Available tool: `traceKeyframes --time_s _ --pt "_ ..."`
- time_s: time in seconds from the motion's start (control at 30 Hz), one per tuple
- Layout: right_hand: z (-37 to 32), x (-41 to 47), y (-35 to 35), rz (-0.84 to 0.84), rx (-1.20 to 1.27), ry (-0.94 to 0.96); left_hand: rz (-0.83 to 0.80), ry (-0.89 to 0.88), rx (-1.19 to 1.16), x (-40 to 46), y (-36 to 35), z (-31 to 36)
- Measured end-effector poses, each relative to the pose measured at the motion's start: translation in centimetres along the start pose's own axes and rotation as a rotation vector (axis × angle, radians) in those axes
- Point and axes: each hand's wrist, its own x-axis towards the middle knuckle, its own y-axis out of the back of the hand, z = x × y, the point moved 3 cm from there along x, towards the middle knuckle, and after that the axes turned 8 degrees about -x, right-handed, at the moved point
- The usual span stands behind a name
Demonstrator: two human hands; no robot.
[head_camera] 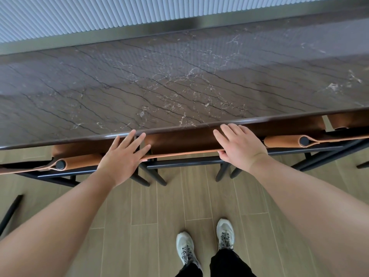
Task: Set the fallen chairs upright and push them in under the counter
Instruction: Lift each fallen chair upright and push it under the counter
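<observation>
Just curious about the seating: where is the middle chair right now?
In the head view the middle chair stands centre, tucked under the counter, between both hands.

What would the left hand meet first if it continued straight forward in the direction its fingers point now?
Most likely the counter. The left hand lies open on the middle chair's backrest, its fingers pointing forward and already at the counter's front edge. Whether they would pass under that edge is unclear.

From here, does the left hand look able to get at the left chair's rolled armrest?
Probably yes. The left hand lies flat on the middle chair's backrest, and the armrest is right beside it, uncovered.
</observation>
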Motion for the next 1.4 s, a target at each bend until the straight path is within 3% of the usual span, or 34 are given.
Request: traceKeyframes --time_s 0.3,0.5,0.73,0.93,1.1,1.23,1.4 --pt "1.3 0.1 -0.4 0.033 -0.009 0.007 0.059 0.045 -0.116 0.8 0.1 0.9" --pt "1.2 -0.1 -0.2 0.057 0.005 -0.011 0.125 0.202 -0.158 0.7 0.2 2.1" --pt "0.2 -0.5 1.5 0.039 0.086 -0.031 0.151 0.290 -0.541 -2.3 0.9 5.7" --pt "-2.7 -0.7 5.6 0.015 0.489 -0.019 0.289 0.471 -0.876 -4.8 5.9 6.9" --pt "-4.0 -1.4 8.7 -0.013 0.863 -0.107 0.449 0.671 -1.375 -6.2 10.5 8.5" --pt "-4.4 -1.8 10.7 -0.038 1.123 -0.151 0.643 0.703 -1.686 -7.9 13.1 10.2" --pt "-4.8 -2.4 12.8 -0.110 1.429 -0.172 0.786 0.777 -1.850 -10.2 14.2 11.9"
